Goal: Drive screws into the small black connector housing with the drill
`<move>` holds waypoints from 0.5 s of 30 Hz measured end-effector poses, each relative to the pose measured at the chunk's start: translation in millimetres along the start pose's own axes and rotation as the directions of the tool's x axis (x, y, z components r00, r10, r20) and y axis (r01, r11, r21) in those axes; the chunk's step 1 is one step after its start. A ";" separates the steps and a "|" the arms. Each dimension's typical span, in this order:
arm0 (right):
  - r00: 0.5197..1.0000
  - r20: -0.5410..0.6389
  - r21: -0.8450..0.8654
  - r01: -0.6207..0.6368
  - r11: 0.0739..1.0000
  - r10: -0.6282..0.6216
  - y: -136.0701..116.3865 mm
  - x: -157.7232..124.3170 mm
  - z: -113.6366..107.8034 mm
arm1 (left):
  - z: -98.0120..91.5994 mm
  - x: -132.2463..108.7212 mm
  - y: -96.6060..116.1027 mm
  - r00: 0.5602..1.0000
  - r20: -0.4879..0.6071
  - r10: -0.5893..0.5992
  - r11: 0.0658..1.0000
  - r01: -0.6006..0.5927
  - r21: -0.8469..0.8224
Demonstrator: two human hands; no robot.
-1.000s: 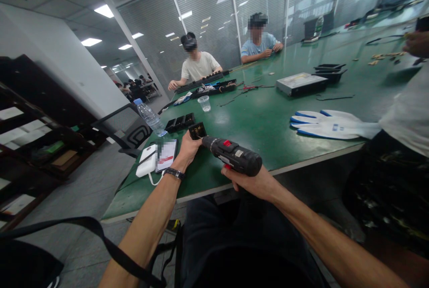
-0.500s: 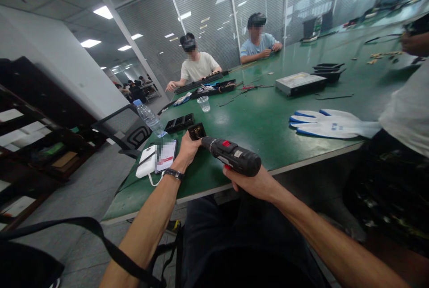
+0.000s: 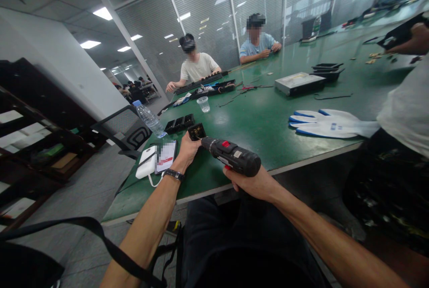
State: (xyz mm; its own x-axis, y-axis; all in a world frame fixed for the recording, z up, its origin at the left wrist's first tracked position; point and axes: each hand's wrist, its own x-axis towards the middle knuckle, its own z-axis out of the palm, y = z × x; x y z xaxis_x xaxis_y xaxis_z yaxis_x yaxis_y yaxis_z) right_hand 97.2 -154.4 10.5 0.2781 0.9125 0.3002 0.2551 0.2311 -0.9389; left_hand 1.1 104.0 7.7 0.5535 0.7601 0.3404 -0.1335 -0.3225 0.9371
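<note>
My right hand (image 3: 252, 183) is wrapped round the grip of a black cordless screwdriver (image 3: 233, 156) with a red switch. Its tip points left into a small black square part (image 3: 196, 131). My left hand (image 3: 187, 149), a black watch on its wrist, holds that part upright on the green table (image 3: 261, 123) near the front edge.
A phone (image 3: 166, 156) and a white power bank (image 3: 146, 161) lie left of my hand. Behind are a black tray (image 3: 180, 123), a water bottle (image 3: 149, 118) and a plastic cup (image 3: 203, 103). White gloves (image 3: 326, 123) lie right. Two people sit opposite; another person (image 3: 402, 114) stands at right.
My hands and the screwdriver have stayed where they were. The hand of the person at the far right has moved out of the top corner.
</note>
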 end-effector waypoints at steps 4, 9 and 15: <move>1.000 -0.001 0.004 -0.005 1.000 0.005 -1.8 0.1 0.0 | 0.0 0.3 -0.4 1.000 0.002 0.014 1.000 -0.014 -0.003; 1.000 0.001 0.015 -0.012 1.000 0.012 -7.2 0.3 -2.0 | 0.8 -0.3 1.1 1.000 0.004 0.006 1.000 -0.006 -0.008; 0.999 0.014 0.028 -0.050 0.998 0.049 -5.4 0.1 -3.0 | 1.6 -1.8 3.2 1.000 0.003 0.000 1.000 0.000 -0.010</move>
State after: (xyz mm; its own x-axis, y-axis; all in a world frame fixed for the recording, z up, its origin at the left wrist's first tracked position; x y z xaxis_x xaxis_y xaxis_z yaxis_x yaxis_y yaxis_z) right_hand 98.6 -156.6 16.1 0.2770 0.9275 0.2511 0.2153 0.1948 -0.9569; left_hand 1.0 100.7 10.0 0.5558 0.7584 0.3404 -0.1417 -0.3171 0.9378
